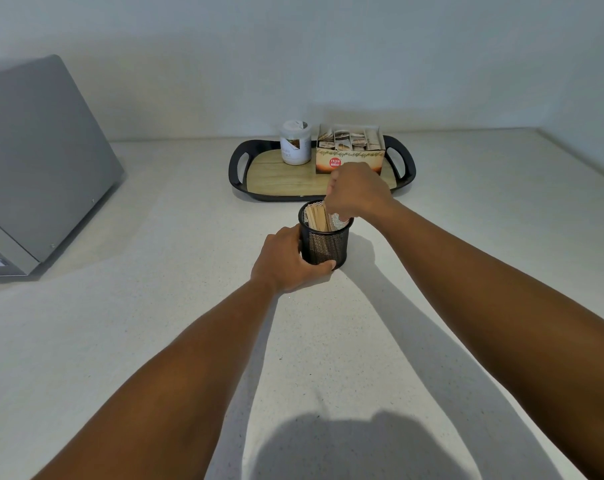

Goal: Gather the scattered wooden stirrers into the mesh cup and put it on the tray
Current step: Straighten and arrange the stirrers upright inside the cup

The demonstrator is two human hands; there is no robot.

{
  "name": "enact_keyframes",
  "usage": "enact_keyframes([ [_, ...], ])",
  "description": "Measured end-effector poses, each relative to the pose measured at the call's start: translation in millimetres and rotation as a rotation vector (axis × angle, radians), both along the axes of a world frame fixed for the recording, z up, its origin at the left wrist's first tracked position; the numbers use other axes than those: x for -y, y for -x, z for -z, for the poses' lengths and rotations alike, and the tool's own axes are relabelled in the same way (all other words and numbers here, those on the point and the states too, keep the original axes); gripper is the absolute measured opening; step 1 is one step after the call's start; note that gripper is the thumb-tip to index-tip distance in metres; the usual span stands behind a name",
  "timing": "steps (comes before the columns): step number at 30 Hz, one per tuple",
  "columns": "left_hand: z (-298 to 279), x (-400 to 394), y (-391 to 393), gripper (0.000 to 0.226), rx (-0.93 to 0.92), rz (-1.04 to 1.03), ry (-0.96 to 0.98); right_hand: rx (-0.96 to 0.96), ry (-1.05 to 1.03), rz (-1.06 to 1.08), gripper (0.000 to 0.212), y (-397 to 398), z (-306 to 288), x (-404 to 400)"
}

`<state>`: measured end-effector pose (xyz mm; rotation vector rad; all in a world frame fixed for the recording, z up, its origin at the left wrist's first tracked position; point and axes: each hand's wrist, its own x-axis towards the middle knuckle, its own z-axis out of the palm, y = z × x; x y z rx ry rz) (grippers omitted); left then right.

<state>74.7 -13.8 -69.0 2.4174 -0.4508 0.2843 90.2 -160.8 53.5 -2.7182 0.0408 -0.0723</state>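
A black mesh cup (326,245) stands upright on the white counter, just in front of the tray (276,174). Several wooden stirrers (317,216) stand inside it, leaning to the left side. My left hand (286,259) grips the cup's left wall and base, thumb across the front. My right hand (357,190) hovers over the cup's rim with its fingers curled down into the opening, at the tops of the stirrers; whether it holds one is hidden. No loose stirrers show on the counter.
The tray has black handles and a wood-look floor; a white jar (296,142) and a box of sachets (350,148) stand at its back. A grey appliance (41,168) sits at the left. A wall runs behind the counter.
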Motion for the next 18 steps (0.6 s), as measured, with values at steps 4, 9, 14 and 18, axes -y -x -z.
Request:
enact_keyframes([
  [4,-0.2,-0.8,0.6,0.072,-0.009,-0.008,0.002,-0.121,-0.252,-0.074,0.022,2.8,-1.4,-5.8],
  [9,-0.5,-1.2,0.6,0.073,-0.011,0.009,0.003,-0.126,-0.245,-0.064,0.02,6.6,0.4,-5.7],
  [14,0.4,-0.9,0.0,0.076,-0.003,0.019,0.001,-0.113,-0.266,0.005,0.023,3.1,-4.1,0.9],
  [18,-1.2,-1.0,1.5,0.073,0.01,0.019,0.006,-0.07,-0.17,0.004,0.026,4.2,-5.6,2.3],
])
